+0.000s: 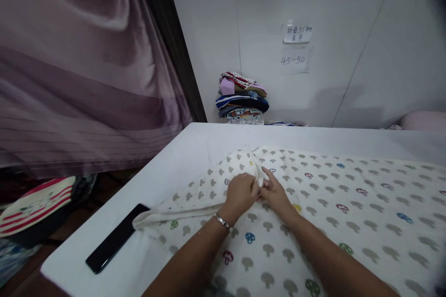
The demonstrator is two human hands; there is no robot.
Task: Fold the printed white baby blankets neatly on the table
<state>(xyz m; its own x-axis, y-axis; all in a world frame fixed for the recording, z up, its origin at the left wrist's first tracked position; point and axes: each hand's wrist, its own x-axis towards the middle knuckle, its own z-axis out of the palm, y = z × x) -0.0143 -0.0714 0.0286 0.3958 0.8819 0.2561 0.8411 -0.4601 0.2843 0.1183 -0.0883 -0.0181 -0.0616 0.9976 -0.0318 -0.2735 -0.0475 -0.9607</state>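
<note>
A white cloth [334, 195] printed with grey and coloured mushrooms lies spread over the table, its left part lifted and bunched. My left hand [242, 191], with a bracelet at the wrist, is closed on a gathered fold of it. Close beside it, my right hand [275, 194] pinches the same gathered part with thumb and fingers. The fingertips of both hands nearly meet, and the cloth between them is partly hidden. From there a raised fold runs left down to a corner by a black phone [116, 239].
The white table [209, 141] has its far edge near a white wall [272, 4] with two handwritten papers. A stack of folded cloths [242, 97] stands behind that edge. A pinkish curtain [80, 69] hangs at left, above a red-striped seat [38, 204].
</note>
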